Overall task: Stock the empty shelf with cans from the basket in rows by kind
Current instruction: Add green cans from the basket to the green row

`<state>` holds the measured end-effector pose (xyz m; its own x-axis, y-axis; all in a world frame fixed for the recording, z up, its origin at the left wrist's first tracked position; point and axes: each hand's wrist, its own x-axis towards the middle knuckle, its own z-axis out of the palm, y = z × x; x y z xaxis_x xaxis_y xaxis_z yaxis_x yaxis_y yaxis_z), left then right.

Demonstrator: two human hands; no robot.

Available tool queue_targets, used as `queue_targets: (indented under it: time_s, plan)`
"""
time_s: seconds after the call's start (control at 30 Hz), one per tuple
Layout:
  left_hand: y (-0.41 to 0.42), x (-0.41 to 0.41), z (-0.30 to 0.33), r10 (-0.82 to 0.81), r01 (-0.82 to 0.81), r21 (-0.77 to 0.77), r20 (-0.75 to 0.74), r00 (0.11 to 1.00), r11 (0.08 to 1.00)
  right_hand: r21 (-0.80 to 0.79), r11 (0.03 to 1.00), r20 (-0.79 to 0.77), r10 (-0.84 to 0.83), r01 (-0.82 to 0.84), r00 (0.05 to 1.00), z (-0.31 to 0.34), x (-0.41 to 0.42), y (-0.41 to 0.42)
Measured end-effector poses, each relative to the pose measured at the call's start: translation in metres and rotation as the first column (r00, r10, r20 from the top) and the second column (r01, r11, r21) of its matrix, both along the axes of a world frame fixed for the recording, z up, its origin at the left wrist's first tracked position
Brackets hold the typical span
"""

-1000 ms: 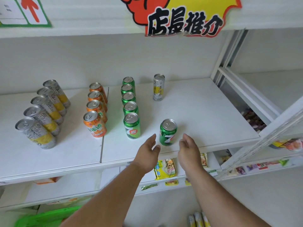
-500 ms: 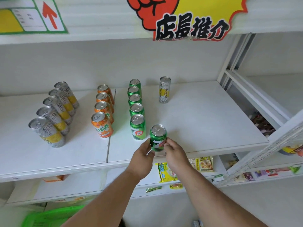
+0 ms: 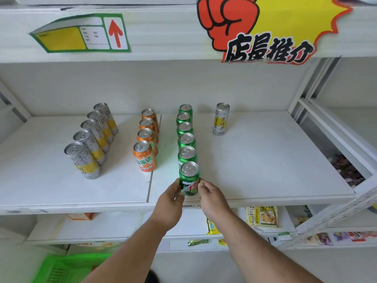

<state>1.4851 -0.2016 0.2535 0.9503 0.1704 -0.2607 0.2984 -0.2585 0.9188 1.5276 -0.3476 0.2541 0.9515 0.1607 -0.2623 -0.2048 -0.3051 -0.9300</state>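
- Near the front edge of the white shelf (image 3: 265, 160), a green can (image 3: 189, 178) stands upright, set at the front end of the green row and just behind the shelf lip.
- Left hand (image 3: 170, 203) grasps that can from its left side, fingers curled against the wall; right hand (image 3: 212, 198) pinches it from the right, fingertips on the label.
- Green row (image 3: 186, 135): six cans counting the held one, running straight from the back wall to the front, each close to the next.
- Orange row (image 3: 147, 137): four cans, just left of the seam (image 3: 151, 180) between the two shelf boards; bare shelf lies between its front can and the lip.
- Silver-and-yellow row (image 3: 91, 139): five tall cans, slanting out toward the left front.
- One more tall silver-and-yellow can (image 3: 221, 119) stands alone at the back, right of the green row and well apart from it.
- Right of the green row the board is bare out to the white upright (image 3: 299, 94), save that lone can.
- Green basket (image 3: 67, 267) sits low at the left, below the shelves; its contents are too blurred to tell.
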Motion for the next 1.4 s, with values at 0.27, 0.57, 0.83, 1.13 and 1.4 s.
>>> queue_targets:
  time_s: [0.27,0.57,0.83,1.13,1.4]
  plan:
    - [0.001,-0.001,0.003,0.032,-0.032,0.013,-0.026,0.999,0.999,-0.016,0.999,0.01,0.046,-0.046,0.999,-0.002,-0.001,0.001]
    - [0.011,-0.028,0.009,0.095,-0.093,0.031,-0.09,0.991,0.995,-0.01,1.0,-0.029,-0.013,0.013,0.999,-0.003,-0.02,-0.001]
    - [0.049,-0.072,0.008,0.175,-0.168,0.132,-0.038,0.984,0.977,-0.056,0.996,-0.02,0.072,-0.073,0.997,-0.008,-0.078,0.02]
    - [0.153,-0.202,0.014,0.331,-0.309,0.25,-0.052,0.942,0.918,-0.232,0.842,-0.132,0.47,-0.488,0.873,-0.006,-0.154,0.118]
    - [0.257,-0.385,-0.005,0.598,-0.54,0.296,-0.165,0.784,0.788,-0.255,0.71,-0.2,0.625,-0.656,0.754,-0.028,-0.271,0.231]
